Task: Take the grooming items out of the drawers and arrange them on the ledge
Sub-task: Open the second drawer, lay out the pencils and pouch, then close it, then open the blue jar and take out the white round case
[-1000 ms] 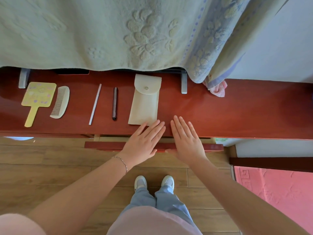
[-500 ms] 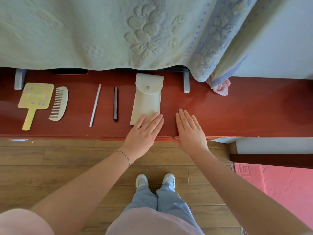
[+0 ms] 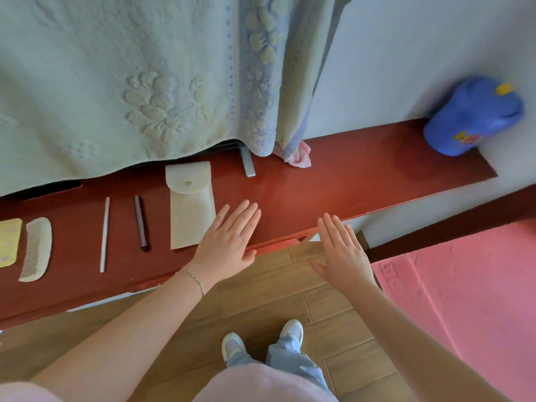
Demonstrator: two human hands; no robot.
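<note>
On the red wooden ledge lie a row of grooming items: a yellow hand mirror cut by the left edge, a cream comb, a thin white stick, a dark pen-like stick and a cream snap pouch. My left hand is flat and open over the ledge's front edge, just right of the pouch. My right hand is open and flat, hovering in front of the ledge over the floor. Both hands hold nothing. The drawer front under the ledge sits flush.
A pale green embossed towel hangs down over the back of the ledge. A blue cap sits at the ledge's far right end, and a pink cloth under the towel corner. A pink mat lies on the wooden floor at right.
The drawer that stuck out under the ledge has been pushed in. Both hands have drawn apart, the right one coming off the ledge. My view has turned right, showing the blue cap.
</note>
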